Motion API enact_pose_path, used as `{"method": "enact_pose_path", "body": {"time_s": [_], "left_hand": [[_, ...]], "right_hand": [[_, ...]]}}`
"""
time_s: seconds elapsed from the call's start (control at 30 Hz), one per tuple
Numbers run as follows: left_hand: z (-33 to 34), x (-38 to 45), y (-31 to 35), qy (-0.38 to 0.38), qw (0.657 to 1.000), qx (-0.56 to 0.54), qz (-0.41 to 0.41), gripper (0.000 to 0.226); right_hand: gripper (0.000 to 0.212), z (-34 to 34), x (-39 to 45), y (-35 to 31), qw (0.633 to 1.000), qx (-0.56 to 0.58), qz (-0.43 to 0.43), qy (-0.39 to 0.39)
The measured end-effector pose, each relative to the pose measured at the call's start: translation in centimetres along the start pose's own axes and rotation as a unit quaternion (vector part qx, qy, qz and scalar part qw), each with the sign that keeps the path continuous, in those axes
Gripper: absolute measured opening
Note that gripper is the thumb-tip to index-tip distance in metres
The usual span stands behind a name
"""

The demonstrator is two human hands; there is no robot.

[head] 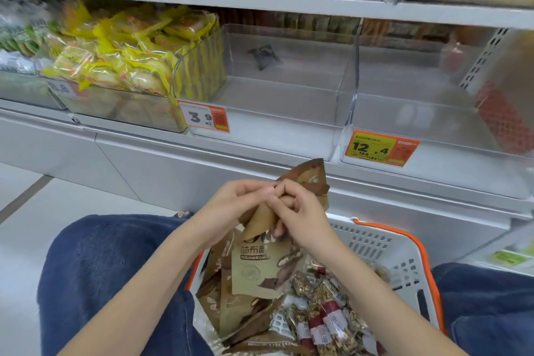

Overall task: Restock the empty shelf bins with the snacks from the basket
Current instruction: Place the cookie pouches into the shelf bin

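Note:
A white basket [384, 243] with an orange rim sits between my knees, full of brown snack packets [254, 272] and red-banded granola bars [326, 312]. Both hands meet above it on a bunch of brown packets [310, 179] whose tops stick up behind my fingers. My left hand [231, 205] grips them from the left and my right hand [300, 211] from the right. Straight ahead on the shelf stands a clear bin [277, 107] holding only one dark packet [264, 55]. The clear bin [419, 124] to its right looks empty.
A bin of yellow-wrapped snacks [121, 46] stands left of the near-empty bin. Price tags reading 3.9 [205, 118] and 12.4 [381, 148] hang on the bin fronts. An upper shelf [260, 0] carries pink packs. My blue-trousered knees flank the basket.

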State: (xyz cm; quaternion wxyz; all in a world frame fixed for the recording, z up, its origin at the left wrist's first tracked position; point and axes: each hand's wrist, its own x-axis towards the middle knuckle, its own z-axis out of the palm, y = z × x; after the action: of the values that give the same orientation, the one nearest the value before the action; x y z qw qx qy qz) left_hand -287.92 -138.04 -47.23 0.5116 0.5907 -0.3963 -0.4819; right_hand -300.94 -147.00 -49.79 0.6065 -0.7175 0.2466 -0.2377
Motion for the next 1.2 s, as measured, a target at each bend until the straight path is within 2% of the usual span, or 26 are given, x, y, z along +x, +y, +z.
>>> {"method": "enact_pose_path", "body": {"time_s": [0.07,0.1,0.17,0.27,0.43,0.53,0.8,0.9,1.03,1.1,1.2], "left_hand": [[0.2,-0.8,0.9,-0.029,0.998,0.049,0.014,0.054],[0.5,-0.9,1.1,-0.012,0.994,0.102,0.035,0.055],[1.1,-0.5,1.3,0.077,0.980,0.159,0.089,0.044],[1.6,-0.1,1.5,0.163,0.968,0.138,0.130,0.033],[2.0,0.2,1.7,0.135,0.973,0.138,0.124,0.028],[2.1,0.1,1.4,0.115,0.968,0.190,0.113,0.056],[3.3,0.3,1.3,0.244,0.920,0.251,0.174,0.051],[3.4,0.4,0.9,0.270,0.916,0.235,0.179,0.055],[3.0,0.9,0.2,0.295,0.936,0.128,0.140,0.046],[2.7,0.8,0.3,0.299,0.940,0.083,0.138,0.041],[2.1,0.6,0.7,0.300,0.943,0.042,0.141,0.037]], "right_hand": [[0.016,-0.7,0.0,-1.2,1.000,0.006,-0.025,0.008],[0.015,-1.0,0.0,-1.8,0.999,0.003,-0.036,0.012],[0.012,-1.6,0.2,-3.0,0.998,-0.017,-0.066,0.015],[0.009,-2.3,0.7,-4.0,0.992,-0.082,-0.095,0.008],[0.010,-3.1,1.5,-4.4,0.990,-0.117,-0.084,-0.001],[0.006,-3.0,1.8,-4.2,0.995,-0.084,-0.056,0.028],[0.007,-2.2,2.6,-5.0,0.997,0.005,-0.033,0.074],[0.009,-2.2,2.6,-5.1,0.996,0.042,-0.008,0.075],[0.010,-1.7,2.3,-5.0,0.993,0.103,0.019,0.046],[0.015,-2.2,1.8,-4.5,0.992,0.089,-0.006,0.088],[0.042,-4.9,0.7,-2.0,0.977,-0.034,0.011,0.211]]}}
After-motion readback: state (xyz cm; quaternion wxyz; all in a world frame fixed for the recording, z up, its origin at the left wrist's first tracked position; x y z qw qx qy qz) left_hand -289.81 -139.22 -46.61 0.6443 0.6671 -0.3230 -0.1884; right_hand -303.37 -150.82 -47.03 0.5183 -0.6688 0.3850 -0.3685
